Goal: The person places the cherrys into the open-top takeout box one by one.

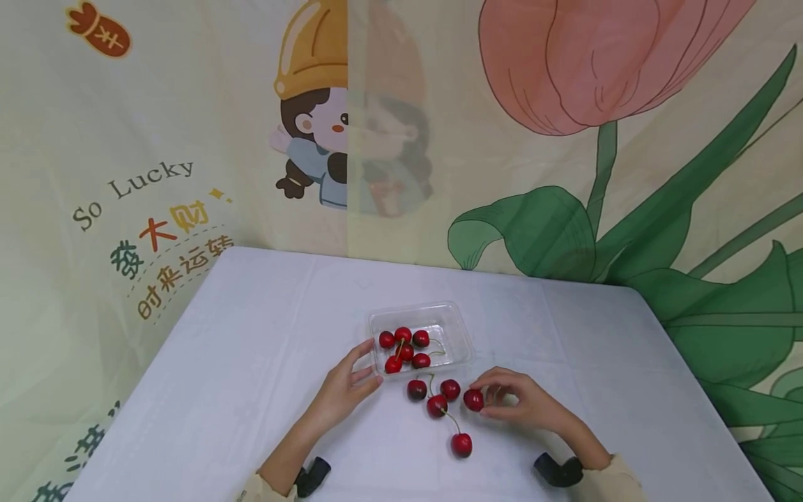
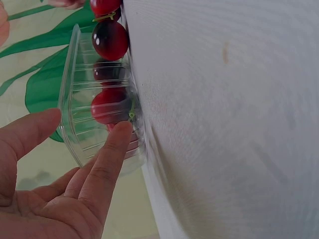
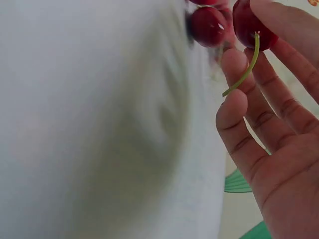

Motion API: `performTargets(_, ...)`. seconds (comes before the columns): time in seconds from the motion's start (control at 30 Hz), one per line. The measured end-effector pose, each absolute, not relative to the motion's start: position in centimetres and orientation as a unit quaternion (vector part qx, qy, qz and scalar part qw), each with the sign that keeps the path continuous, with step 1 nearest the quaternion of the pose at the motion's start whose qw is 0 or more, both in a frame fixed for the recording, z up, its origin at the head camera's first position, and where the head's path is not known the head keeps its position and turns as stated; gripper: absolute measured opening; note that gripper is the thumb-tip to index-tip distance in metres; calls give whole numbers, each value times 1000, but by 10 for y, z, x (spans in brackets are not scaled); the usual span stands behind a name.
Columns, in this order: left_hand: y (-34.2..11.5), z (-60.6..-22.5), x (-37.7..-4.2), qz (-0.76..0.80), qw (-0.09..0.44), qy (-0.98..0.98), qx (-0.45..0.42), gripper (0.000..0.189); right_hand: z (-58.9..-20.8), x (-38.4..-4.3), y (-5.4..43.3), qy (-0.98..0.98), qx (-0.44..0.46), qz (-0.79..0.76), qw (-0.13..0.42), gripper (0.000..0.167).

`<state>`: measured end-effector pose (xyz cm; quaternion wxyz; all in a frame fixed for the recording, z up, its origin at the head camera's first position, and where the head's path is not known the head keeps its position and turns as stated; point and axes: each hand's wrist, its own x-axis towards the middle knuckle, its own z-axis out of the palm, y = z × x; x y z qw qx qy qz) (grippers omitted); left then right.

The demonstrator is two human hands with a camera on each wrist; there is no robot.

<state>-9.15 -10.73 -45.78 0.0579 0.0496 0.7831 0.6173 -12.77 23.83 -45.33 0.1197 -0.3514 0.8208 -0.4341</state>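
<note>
One brace, one pinch. Left hand (image 1: 343, 387): fingers extended, touching the left side of the tray (image 1: 453, 333), which sits mid-width, in from the tabletop's (image 1: 238, 390) far edge. Six cherries (image 1: 406, 352) in it, mostly toward its left. I'd brace only; thin-looking plastic may flex if squeezed.

Four loose cherries (image 1: 437, 406) lie between tray and near edge (edge out of frame). They'd roll if knocked, so clear them cleanly.

Right hand (image 1: 530, 406), on the right-edge side: thumb and fingertips pinch one held cherry (image 1: 473, 399), just right of the loose ones. Good grip, I'd say: stay light, on the flanks, and don't let the stem (image 3: 255, 57) snag by the other fingertips.

Writing, left to right, on the backdrop (image 1: 56, 279) past the left edge: dark green lettering (image 1: 88, 446), cut off, unreadable; pouch (image 1: 100, 31) with a mark I can't make out; "So Lucky" (image 1: 133, 195), 發大财, 时来运转. No label visible on the tray.
</note>
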Motion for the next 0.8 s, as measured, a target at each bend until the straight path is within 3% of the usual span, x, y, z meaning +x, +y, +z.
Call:
performTargets(0.43,-108,-458,-91,616,59,784,52,65,-419,-154,234,812,-384,-438,25,41)
performTargets(0.8,-108,-459,-92,617,60,782,59,65,-411,-176,192,829,-352,-433,16,39)
